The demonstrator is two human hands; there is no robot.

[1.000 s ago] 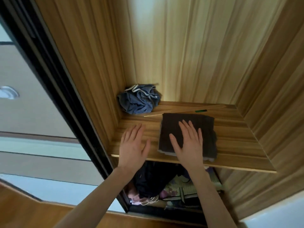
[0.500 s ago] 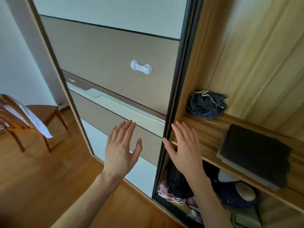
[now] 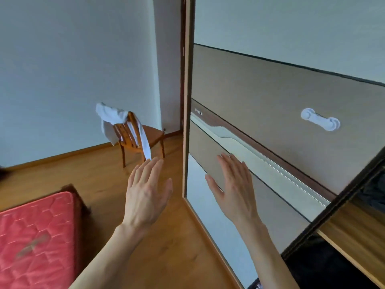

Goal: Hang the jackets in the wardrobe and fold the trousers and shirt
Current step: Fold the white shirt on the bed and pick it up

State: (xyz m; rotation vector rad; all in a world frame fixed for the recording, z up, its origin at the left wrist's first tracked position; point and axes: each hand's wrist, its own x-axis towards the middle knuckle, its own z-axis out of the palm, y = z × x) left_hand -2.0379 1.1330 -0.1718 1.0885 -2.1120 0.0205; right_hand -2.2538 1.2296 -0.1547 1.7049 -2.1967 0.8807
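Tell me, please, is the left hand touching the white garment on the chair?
Apart. In the head view the left hand is open in mid-air, while the white garment hangs over the chair farther back.

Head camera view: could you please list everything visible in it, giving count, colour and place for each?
chair: one, brown wood, by the far wall left of the wardrobe
white garment: one, draped over the chair's backrest, a strip hanging down
mattress: one, red quilted, lower left corner
floor: brown wood, across the lower middle
wall: pale grey-blue, upper left
wardrobe sliding door: one, beige and pale panels, right half
white plastic fitting: one, stuck on the door, upper right
wardrobe interior: wooden shelf edge and dark contents, lower right, unclear
left hand: open, empty, centre
right hand: open, empty, in front of the door
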